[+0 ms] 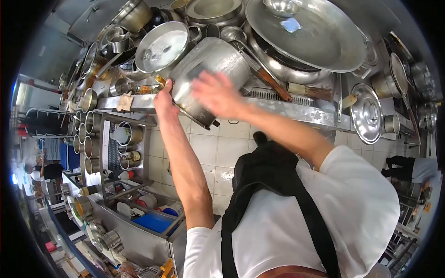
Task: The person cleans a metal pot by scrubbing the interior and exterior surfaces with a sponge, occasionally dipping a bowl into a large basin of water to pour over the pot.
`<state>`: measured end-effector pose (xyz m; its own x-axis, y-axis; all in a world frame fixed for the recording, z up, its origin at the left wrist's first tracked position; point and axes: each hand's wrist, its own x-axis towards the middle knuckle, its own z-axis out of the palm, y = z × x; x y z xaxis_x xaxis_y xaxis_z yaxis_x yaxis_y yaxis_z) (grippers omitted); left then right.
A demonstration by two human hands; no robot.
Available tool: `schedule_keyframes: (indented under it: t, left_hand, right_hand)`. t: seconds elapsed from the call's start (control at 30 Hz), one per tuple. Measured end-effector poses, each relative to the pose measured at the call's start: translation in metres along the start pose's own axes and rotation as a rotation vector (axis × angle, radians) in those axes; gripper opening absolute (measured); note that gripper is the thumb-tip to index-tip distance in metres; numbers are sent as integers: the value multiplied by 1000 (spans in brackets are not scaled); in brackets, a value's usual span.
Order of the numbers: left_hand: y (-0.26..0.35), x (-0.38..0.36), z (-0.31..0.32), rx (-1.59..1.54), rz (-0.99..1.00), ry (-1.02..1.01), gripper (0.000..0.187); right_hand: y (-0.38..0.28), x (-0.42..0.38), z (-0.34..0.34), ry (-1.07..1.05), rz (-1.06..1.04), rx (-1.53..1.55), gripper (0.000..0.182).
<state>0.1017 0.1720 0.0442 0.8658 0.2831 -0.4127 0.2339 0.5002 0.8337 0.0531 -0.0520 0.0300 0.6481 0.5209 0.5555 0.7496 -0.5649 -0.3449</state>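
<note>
The steel pot (208, 74) lies tilted on its side at the front edge of the desk (296, 109), below a round lid (162, 46). The left hand (165, 99) grips the pot's rim, fingers closed. The right hand (218, 95), blurred, lies open and flat against the pot's wall. A large pan (310, 34) sits to the right.

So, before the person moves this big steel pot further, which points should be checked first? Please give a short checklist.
1. Left hand grips the steel pot at its rim: ok.
2. Right hand lies flat on the pot's side, blurred; firm hold: cannot tell.
3. Pot is tilted on the counter edge: not ok.
4. Space around: lidded pan and ladle crowd it closely: not ok.
5. Pot contents: cannot tell.
</note>
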Motion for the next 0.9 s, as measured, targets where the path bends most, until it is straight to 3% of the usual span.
schedule_keyframes:
  t: [0.03,0.07,0.1,0.17,0.23,0.3,0.33,0.37,0.4,0.47,0.5,0.57,0.67,0.7,0.73,0.8,0.87,0.9]
  left_hand:
    - [2,-8,7,6,146,145,28]
    - [2,-11,14,0,149,152,28]
    - [-2,-11,25,61,229,201,27]
    - [-1,-31,44,82,250,192,24]
    - [3,-20,34,27,261,136,23]
    - [4,-30,14,-21,208,25,23]
    - [1,-33,15,-42,230,82,25]
    - [-3,-30,12,-16,278,89,27]
    - [-11,-25,9,5,324,97,28]
    - [-18,-28,36,35,337,236,32]
    - [-22,-28,37,47,344,248,32]
    - [-12,-24,36,20,311,184,31]
    - [-10,-18,7,-34,279,26,32]
    - [-10,-18,8,-33,292,47,34]
    - [-13,-20,9,-36,299,74,35]
    - [-16,-20,22,-27,333,102,39]
    - [-11,-24,36,48,294,312,39]
    - [-3,-30,23,-25,246,69,41]
  right_hand:
    - [38,10,-1,168,75,47,40]
    - [64,23,-17,121,298,-143,40]
    - [73,35,-7,212,320,-157,40]
    - [36,28,16,299,376,-172,40]
    - [-39,10,19,128,97,79,41]
    - [-18,-4,15,112,36,50,40]
    - [5,-6,9,106,-44,5,40]
    - [35,2,-5,194,9,-106,40]
    - [63,14,-29,165,263,12,39]
    - [70,26,15,423,329,-308,38]
    - [37,25,22,419,344,-317,38]
    - [-41,19,19,174,115,129,37]
    - [-9,-5,13,24,-86,25,43]
    - [15,1,6,107,-4,23,45]
    - [30,12,-5,161,239,28,45]
    - [9,30,27,444,429,-176,45]
    - [-42,10,43,234,162,133,46]
    - [-60,-2,32,115,86,215,45]
